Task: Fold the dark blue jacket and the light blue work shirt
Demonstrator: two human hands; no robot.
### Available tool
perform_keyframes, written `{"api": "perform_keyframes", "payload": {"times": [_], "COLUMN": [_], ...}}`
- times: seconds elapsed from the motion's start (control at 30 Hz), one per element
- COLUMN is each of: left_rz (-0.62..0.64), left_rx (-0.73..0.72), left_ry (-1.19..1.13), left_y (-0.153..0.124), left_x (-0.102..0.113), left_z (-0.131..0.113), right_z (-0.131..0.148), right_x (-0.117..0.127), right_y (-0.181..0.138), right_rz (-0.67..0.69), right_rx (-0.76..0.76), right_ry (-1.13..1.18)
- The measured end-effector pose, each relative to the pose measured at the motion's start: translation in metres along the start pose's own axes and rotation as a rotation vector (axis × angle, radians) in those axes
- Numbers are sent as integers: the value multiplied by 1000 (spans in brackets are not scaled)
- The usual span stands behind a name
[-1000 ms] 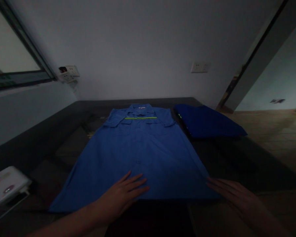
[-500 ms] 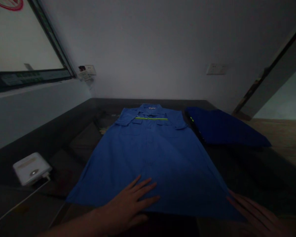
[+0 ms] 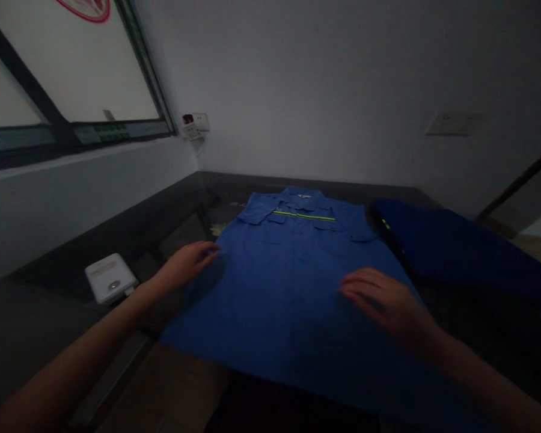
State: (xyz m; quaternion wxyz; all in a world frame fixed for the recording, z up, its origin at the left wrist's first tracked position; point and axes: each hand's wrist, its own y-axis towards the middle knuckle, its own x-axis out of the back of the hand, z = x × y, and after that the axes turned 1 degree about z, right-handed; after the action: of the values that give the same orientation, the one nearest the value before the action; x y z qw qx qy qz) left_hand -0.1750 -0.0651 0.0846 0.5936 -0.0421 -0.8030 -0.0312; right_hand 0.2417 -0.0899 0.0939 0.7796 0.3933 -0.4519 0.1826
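A blue work shirt (image 3: 270,288) with a yellow-green stripe across the chest lies spread flat, collar at the far end and hem toward me. Its short-looking sleeves rest on the upper front. Over the shirt's left edge, below the sleeve, is my left hand (image 3: 192,258), fingers loosely bent and nothing visible in them. My right hand (image 3: 383,300) hovers above the right half of the shirt, fingers slightly curled and parted from the thumb, also holding nothing I can see. Whether either hand touches the cloth is hard to tell.
A darker blue folded garment (image 3: 460,246) lies right of the shirt on the dark table (image 3: 365,191). At the left stands a white box-like device (image 3: 110,278) with a cable plug. Wall sockets (image 3: 198,123) and a window (image 3: 112,72) are behind.
Both hands have left the hem area and moved farther up the shirt, the left to its left edge, the right inward over its right half. The view has turned left.
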Motion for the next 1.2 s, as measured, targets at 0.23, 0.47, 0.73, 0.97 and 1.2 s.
{"api": "perform_keyframes", "payload": {"times": [0.23, 0.47, 0.73, 0.97, 1.2], "left_rz": [99, 119, 20, 108, 136], "left_rx": [328, 376, 277, 182, 60], "left_ry": [206, 54, -125, -100, -200], "left_y": [-6, -10, -23, -29, -34], "left_x": [-19, -31, -39, -45, -51], "left_z": [31, 25, 17, 6, 4], "right_z": [-24, -49, -66, -63, -80], "right_x": [-74, -159, -215, -241, -240], "right_y": [171, 312, 378, 398, 404], "right_rz": [200, 268, 258, 308, 390], "right_rx": [-84, -381, -619, -664, -603], "right_ry": [163, 2, -100, -172, -190]}}
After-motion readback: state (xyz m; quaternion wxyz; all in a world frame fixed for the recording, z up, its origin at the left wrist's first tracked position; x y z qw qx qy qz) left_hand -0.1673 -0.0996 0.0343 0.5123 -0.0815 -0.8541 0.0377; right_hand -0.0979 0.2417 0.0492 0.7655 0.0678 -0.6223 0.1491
